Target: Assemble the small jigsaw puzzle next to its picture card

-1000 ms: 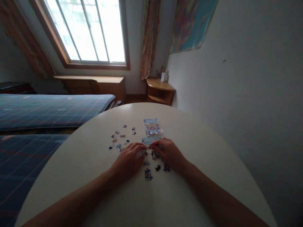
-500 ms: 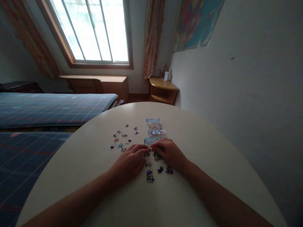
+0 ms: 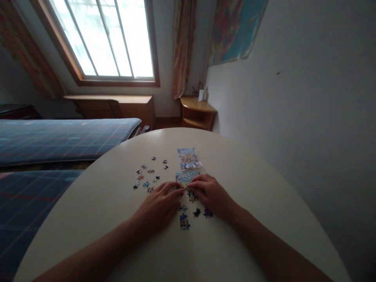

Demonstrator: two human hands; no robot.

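Observation:
A partly joined jigsaw puzzle (image 3: 187,176) lies on the white round table between my hands, its top strip showing letters on light blue. My left hand (image 3: 163,201) bends over its lower left edge, thumb and fingertips closed on it. From the right, my right hand (image 3: 210,192) has its fingers curled and closed on the puzzle's lower middle; the fingertips of both hands almost meet. Exactly which piece they grip is too small to see. Below the hands lie a joined puzzle section (image 3: 184,222), a dark loose piece (image 3: 196,212) and another section (image 3: 208,212) by my right wrist.
Several loose puzzle pieces (image 3: 146,184) are scattered left of the puzzle. A printed picture sheet (image 3: 189,158) lies just beyond it. The table (image 3: 249,176) has a curved edge; a bed with a plaid cover (image 3: 67,137) is on the left, a wall (image 3: 308,117) on the right.
The view has shifted slightly, so the room and table sit a little further left. My right fingers have drawn back slightly, baring more of the top strip; both hands stay at the puzzle.

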